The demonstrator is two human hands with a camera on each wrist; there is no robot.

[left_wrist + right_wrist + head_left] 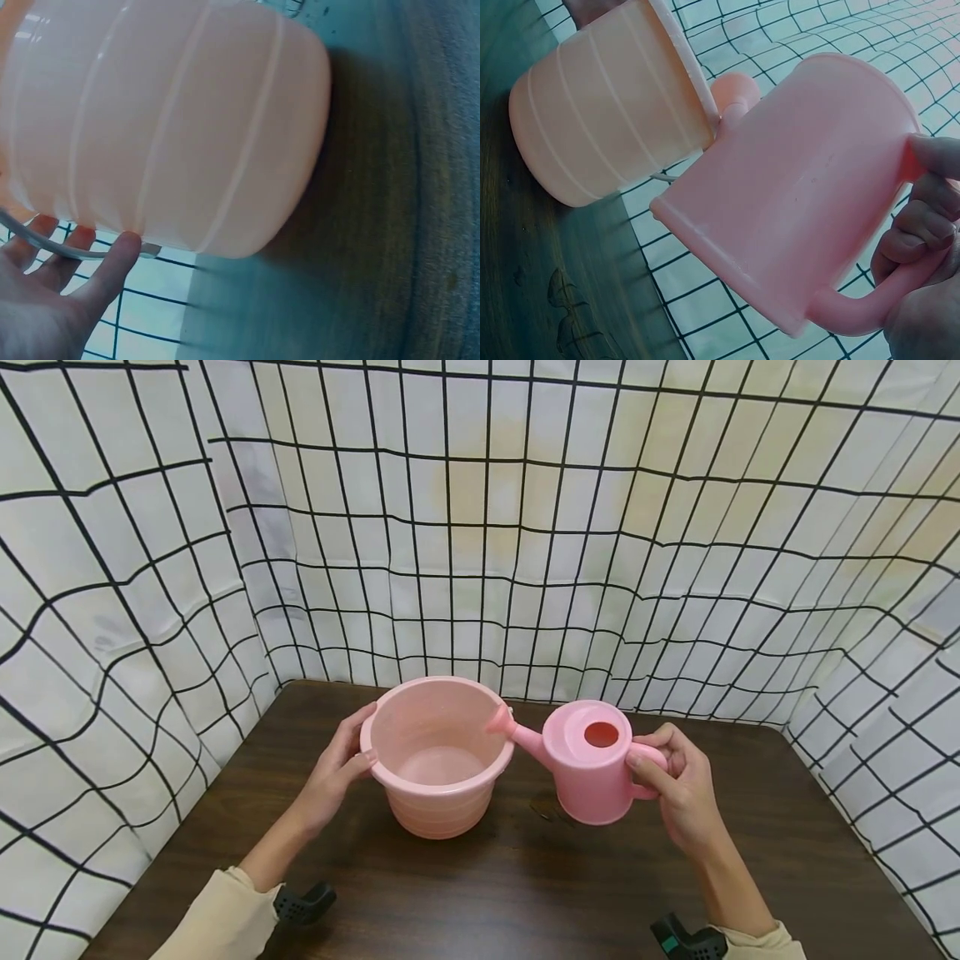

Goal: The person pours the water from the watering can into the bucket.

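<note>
A pale pink plastic bucket (441, 814) stands upright on the left, its mouth facing up. My left hand (336, 770) grips its left rim, thumb at the top edge and fingers along the outer wall. A thin bucket handle (52, 246) hangs by those fingers in the left wrist view. With my right hand (684, 789) I hold a pink watering can (588, 789) by its looped handle (855, 311). The can's spout points left, and its sprinkler head (501, 721) reaches over the bucket's right rim. A round opening (602, 734) shows on the can's top.
Under both things lies a dark brown wooden table (465, 906), with a small wet-looking mark (547, 812) near the can. A black wire grid (487, 531) backed by white cloth closes in the back and both sides. Dark bands (303, 903) sit on both wrists.
</note>
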